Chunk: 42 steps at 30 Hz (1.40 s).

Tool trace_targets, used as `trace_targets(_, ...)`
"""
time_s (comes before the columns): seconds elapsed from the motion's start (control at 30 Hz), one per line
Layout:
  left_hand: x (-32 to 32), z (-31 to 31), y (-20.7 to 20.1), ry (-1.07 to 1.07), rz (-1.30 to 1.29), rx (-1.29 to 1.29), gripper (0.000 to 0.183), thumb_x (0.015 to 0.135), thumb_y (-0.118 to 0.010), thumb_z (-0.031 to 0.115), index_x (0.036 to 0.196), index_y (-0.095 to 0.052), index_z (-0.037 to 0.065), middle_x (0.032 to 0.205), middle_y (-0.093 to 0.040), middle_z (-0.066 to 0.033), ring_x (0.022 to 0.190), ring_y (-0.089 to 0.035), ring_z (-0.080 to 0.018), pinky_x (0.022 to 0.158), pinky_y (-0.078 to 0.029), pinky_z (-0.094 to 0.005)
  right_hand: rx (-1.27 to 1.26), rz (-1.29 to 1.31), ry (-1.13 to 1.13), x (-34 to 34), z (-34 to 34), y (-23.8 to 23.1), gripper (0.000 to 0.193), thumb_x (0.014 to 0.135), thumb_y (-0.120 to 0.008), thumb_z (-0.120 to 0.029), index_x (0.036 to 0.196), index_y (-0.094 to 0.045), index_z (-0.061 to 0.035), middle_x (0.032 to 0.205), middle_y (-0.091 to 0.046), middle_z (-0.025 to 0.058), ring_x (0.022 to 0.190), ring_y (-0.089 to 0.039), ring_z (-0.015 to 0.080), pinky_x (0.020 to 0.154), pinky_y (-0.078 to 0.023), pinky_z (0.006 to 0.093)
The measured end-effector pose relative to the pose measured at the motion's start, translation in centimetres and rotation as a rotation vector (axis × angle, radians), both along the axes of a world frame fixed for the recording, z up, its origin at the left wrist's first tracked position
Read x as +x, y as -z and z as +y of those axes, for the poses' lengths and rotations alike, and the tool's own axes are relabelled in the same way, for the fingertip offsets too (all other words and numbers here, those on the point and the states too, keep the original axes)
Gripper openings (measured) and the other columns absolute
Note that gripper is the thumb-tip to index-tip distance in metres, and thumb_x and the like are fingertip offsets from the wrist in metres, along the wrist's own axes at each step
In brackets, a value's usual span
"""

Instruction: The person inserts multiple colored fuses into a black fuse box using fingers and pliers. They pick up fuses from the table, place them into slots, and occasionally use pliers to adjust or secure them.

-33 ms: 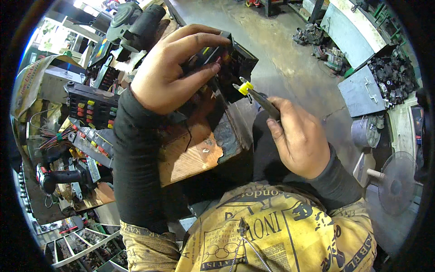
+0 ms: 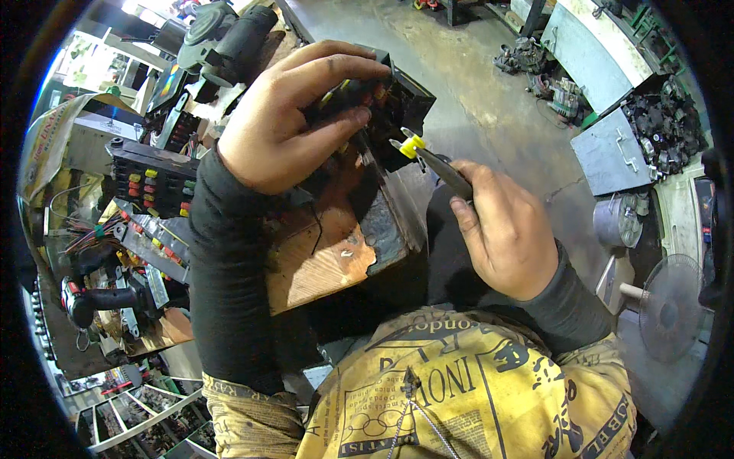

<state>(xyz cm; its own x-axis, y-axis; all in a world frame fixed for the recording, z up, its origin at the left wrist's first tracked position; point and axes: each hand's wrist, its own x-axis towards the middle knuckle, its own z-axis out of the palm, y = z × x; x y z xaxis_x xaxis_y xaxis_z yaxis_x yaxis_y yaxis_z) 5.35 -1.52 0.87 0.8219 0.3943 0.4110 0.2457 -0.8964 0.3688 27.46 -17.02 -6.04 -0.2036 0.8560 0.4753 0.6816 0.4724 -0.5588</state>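
My left hand is curled over a black fuse box, with its fingers and thumb gripping it above the bench. A few red and yellow bits show inside the box, and the palm hides much of it. To the right, my right hand holds a dark, tapered metal tool whose handle end is hidden in the fist. At the tool's tip sits a small yellow blade fuse with metal prongs pointing up and left. The fuse is just below and apart from the box.
Below the box lies a worn wooden bench top. Another fuse box with coloured fuses, bundled wires and a power drill crowd the left side. A fan and a grey-lidded box of dark parts stand at the right.
Almost nothing differs. The tool's tip with the yellow fuse has shifted very slightly left, and the left hand keeps its grip on the box.
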Motion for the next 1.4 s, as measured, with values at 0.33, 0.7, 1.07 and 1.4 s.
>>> trace_targets(0.33, 0.2, 0.3, 0.8, 0.34, -0.19, -0.482, 0.048, 0.079, -0.069, 0.006, 0.125, -0.058, -0.004, 0.133, -0.058, -0.0243, 0.127, -0.054, -0.0334, 0.109, -0.04, -0.0444, 0.019, -0.02, 0.04, -0.3, 1.8, 2.0, 0.039, 0.084, -0.061, 0.0, 0.122, -0.054, 0.0031, 0.095, -0.065, 0.0226, 0.083, -0.065, 0.0416, 0.073, -0.053, 0.0466)
trace_targets(0.7, -0.8, 0.3, 1.5, 0.129, -0.105, -0.283, 0.033, 0.071, -0.084, 0.003, 0.102, -0.072, 0.002, 0.119, -0.064, -0.0256, 0.113, -0.063, -0.0353, 0.101, -0.047, -0.0467, -0.005, 0.026, -0.034, -0.8, 2.9, 3.3, 0.05, 0.08, -0.059, 0.01, 0.129, -0.053, 0.0037, 0.099, -0.065, 0.0236, 0.084, -0.066, 0.0414, 0.076, -0.052, 0.0427)
trace_targets(1.07, -1.7, -0.2, 1.4, 0.113, -0.082, -0.294, 0.043, 0.073, -0.082, 0.003, 0.111, -0.064, 0.001, 0.124, -0.062, -0.0254, 0.117, -0.061, -0.0355, 0.102, -0.046, -0.0464, -0.095, 0.11, -0.049, -0.6, 2.6, 4.3, 0.052, 0.08, -0.057, 0.012, 0.131, -0.052, 0.0054, 0.109, -0.065, 0.0251, 0.092, -0.067, 0.0412, 0.083, -0.053, 0.0398)
trace_targets(1.4, -1.6, -0.2, 1.1, 0.09, -0.086, -0.297, 0.052, 0.074, -0.081, 0.003, 0.12, -0.057, 0.0, 0.128, -0.059, -0.0252, 0.121, -0.058, -0.0357, 0.104, -0.046, -0.0462, -0.03, 0.073, -0.065, -0.6, 3.1, 3.7, 0.051, 0.079, -0.059, 0.012, 0.129, -0.052, 0.0079, 0.117, -0.064, 0.0247, 0.098, -0.067, 0.0401, 0.087, -0.052, 0.0386)
